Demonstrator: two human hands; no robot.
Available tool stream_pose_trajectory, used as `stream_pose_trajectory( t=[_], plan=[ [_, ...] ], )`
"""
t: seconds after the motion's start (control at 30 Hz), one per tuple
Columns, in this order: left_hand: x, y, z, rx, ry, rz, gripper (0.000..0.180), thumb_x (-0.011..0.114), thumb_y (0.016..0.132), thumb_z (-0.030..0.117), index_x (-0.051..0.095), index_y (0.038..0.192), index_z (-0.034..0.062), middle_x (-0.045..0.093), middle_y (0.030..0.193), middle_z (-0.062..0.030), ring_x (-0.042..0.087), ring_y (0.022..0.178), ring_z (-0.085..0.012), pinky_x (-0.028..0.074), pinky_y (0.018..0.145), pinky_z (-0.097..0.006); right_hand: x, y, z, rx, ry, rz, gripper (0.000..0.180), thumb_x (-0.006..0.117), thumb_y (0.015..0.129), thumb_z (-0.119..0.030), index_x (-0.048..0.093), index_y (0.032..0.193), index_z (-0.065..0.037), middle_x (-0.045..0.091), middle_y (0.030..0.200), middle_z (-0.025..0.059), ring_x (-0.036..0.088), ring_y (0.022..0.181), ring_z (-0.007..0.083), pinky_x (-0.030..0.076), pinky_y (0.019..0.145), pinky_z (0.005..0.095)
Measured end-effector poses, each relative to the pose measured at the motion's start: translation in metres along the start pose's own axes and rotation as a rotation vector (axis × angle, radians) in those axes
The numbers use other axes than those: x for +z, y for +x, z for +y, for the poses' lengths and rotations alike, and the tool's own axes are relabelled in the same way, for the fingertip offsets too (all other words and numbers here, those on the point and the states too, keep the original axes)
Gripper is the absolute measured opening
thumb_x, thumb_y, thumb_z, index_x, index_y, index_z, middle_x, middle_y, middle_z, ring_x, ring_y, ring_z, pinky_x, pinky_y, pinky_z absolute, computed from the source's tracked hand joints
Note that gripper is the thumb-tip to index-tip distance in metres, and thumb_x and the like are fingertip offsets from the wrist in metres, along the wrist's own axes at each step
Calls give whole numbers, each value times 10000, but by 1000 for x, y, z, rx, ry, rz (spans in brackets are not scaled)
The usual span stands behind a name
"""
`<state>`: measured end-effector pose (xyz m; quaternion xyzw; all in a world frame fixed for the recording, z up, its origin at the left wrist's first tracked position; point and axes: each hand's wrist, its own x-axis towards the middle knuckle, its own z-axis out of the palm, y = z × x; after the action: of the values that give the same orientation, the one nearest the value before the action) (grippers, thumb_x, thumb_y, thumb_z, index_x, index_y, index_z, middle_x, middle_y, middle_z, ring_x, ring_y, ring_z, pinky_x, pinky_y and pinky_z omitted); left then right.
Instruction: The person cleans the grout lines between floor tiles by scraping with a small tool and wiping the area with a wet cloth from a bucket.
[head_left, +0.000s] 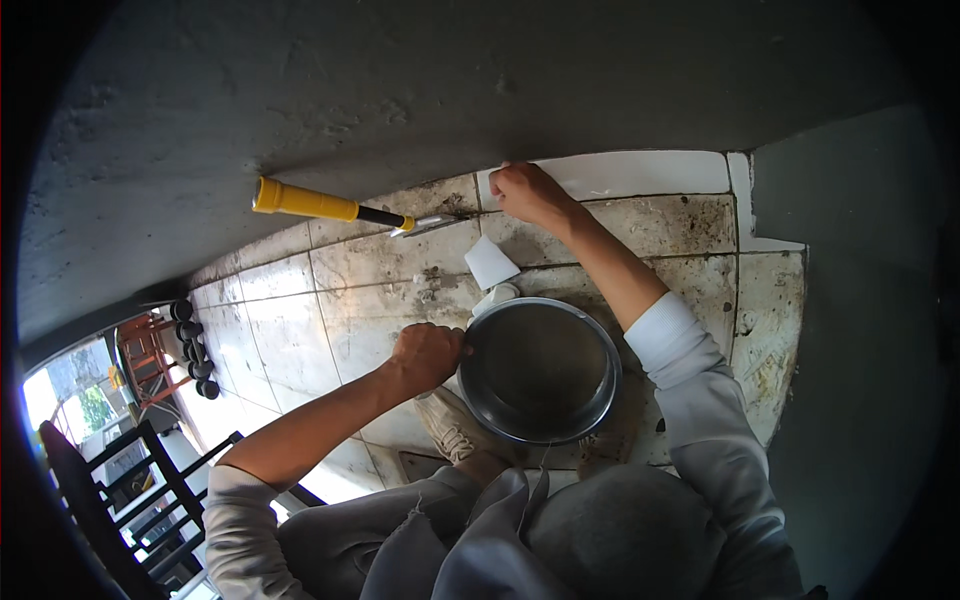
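My left hand (pixel 428 355) grips the left rim of a round steel bowl (pixel 540 370), held above the tiled floor near my knees. My right hand (pixel 525 190) is closed against the lower edge of a white skirting tile (pixel 640 173) where floor and grey wall meet; whether it holds something small is hidden. A yellow-handled scraper (pixel 330 207) lies along the wall base, its metal blade pointing toward my right hand. A loose white tile piece (pixel 491 262) lies on the floor between bowl and wall.
Dirty beige floor tiles (pixel 330 310) with debris run to the grey wall (pixel 400 90). A second grey wall (pixel 860 300) closes the right side. My shoe (pixel 452 425) is under the bowl. Black railing (pixel 150 490) and an orange rack (pixel 150 360) lie at left.
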<state>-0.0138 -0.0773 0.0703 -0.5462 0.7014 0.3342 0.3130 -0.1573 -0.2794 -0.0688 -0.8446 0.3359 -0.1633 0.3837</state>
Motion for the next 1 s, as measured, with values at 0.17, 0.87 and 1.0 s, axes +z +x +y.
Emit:
stream_pose_trajectory(
  t=[0.17, 0.87, 1.0],
  plan=[
    [-3, 5, -2, 5, -7, -80, 376, 447, 971, 379, 630, 976, 51, 690, 862, -156, 672, 825, -330, 524, 745, -431, -26, -3, 8, 225, -139, -183, 138, 591, 702, 19, 656, 816, -23, 668, 879, 190, 650, 884, 346, 519, 769, 410],
    [10, 3, -25, 227, -154, 54, 405, 438, 975, 395, 591, 990, 20, 669, 801, -198, 661, 764, -373, 525, 677, -474, 13, 18, -26, 19, -116, -124, 92, 595, 714, 2, 661, 777, -9, 668, 835, 171, 646, 852, 330, 511, 779, 415],
    [10, 3, -27, 214, -184, 22, 406, 433, 978, 396, 582, 1004, 19, 668, 802, -203, 665, 776, -370, 526, 689, -476, -3, 13, -14, 169, -209, -250, 88, 600, 719, -9, 664, 780, -10, 665, 860, 173, 645, 858, 324, 511, 780, 413]
  ],
)
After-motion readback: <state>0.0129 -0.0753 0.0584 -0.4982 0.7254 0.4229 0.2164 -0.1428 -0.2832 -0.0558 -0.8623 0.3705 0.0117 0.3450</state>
